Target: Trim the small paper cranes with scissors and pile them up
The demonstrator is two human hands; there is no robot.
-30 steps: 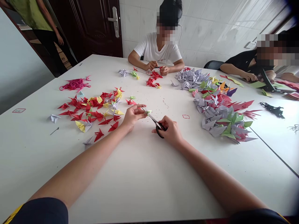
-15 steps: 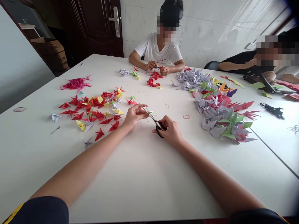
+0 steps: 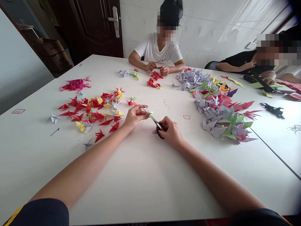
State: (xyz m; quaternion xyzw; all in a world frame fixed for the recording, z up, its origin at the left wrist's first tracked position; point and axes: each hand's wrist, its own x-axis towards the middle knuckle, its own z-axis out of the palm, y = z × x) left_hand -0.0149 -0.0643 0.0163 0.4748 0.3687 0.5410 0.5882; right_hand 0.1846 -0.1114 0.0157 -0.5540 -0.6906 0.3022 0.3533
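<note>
My left hand (image 3: 134,116) pinches a small green paper crane (image 3: 150,113) over the white table (image 3: 145,175). My right hand (image 3: 170,131) grips black-handled scissors (image 3: 155,121), whose blades reach up to the crane at my left fingertips. A spread of red, yellow and grey paper cranes (image 3: 94,111) lies just left of my left hand.
A large heap of grey, green and red cranes (image 3: 218,110) lies to the right. A pink string bundle (image 3: 75,84) sits far left. A person in a white shirt (image 3: 158,50) works opposite with red cranes (image 3: 154,80); another person (image 3: 258,62) sits at far right. Black string (image 3: 274,110) lies near the right edge.
My hands, the scissors and the crane stay almost still. A person standing by the doorway at top left has gone out of view.
</note>
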